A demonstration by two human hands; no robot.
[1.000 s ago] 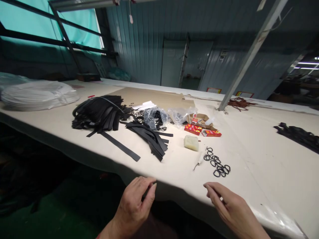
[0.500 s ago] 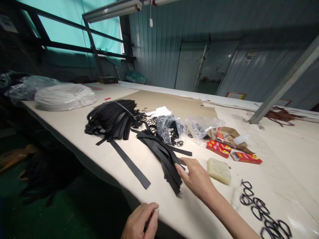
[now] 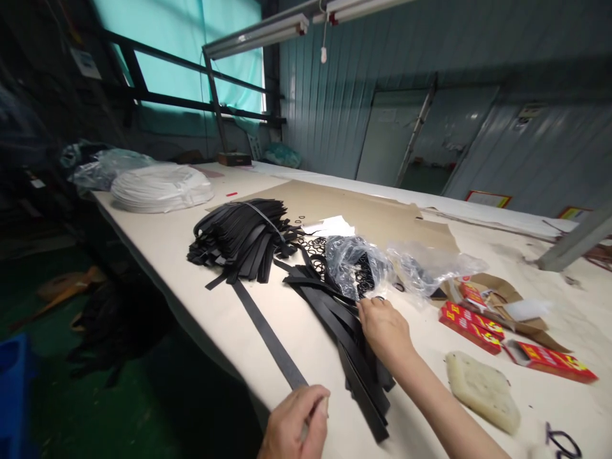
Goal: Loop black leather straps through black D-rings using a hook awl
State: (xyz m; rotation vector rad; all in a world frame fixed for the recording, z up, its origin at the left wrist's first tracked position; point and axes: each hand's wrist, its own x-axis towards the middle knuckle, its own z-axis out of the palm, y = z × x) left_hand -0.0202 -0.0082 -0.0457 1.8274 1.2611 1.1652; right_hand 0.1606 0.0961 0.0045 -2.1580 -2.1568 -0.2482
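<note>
My right hand (image 3: 386, 330) is closed at the end of a black flat strap (image 3: 329, 290), its fingertips pinched beside the clear plastic bag. Under and beside it lies a loose bunch of black straps (image 3: 351, 347). At the table's near edge, my left hand (image 3: 295, 426) is closed with thumb and forefinger together; what it holds, if anything, is hidden. A single black strap (image 3: 268, 331) runs along the table to behind that hand. A tied bundle of black straps (image 3: 239, 239) lies further back. Black rings (image 3: 315, 247) are scattered near the bag (image 3: 342, 264) that holds more.
Red boxes (image 3: 471, 326) and a yellowish block (image 3: 482, 389) lie to the right. A coil of white cord (image 3: 160, 188) sits at the far left. A metal post (image 3: 574, 239) stands on the table at right. A blue crate (image 3: 14, 389) is on the floor.
My right hand has moved from the near part of the loose straps up to a strap end by the bag. The view has swung left, and my left hand stays closed.
</note>
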